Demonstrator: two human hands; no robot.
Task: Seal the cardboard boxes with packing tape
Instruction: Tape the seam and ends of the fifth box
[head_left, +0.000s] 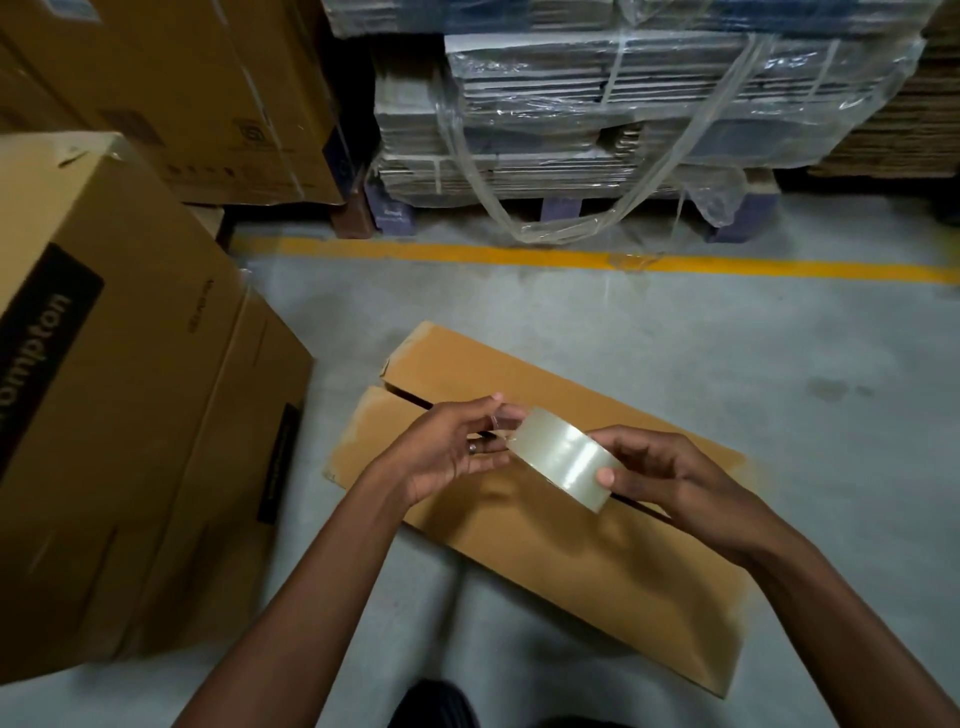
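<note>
A roll of clear tape (563, 464) is held above a flat cardboard box (545, 499) that lies on the grey floor (675, 364), its two top flaps meeting along a dark seam that is not yet taped. The right hand (660, 475) grips the roll — thumb pressed on the outer face, fingers curled behind it. The left hand (457, 447) pinches the loose end of the tape at the roll's far edge between thumb and fingertips; a ring shows on one finger. Both forearms reach in from the bottom of the view.

To the left stands a tall brown carton (119, 395) with a dark printed label, close beside the flat box but not touching it. Behind it are more stacked cartons (197, 93). Across the floor runs a yellow line (571, 258), and beyond it sits a pallet of flattened cardboard (597, 119) wrapped in clear plastic film — loose strips hang to the floor.
</note>
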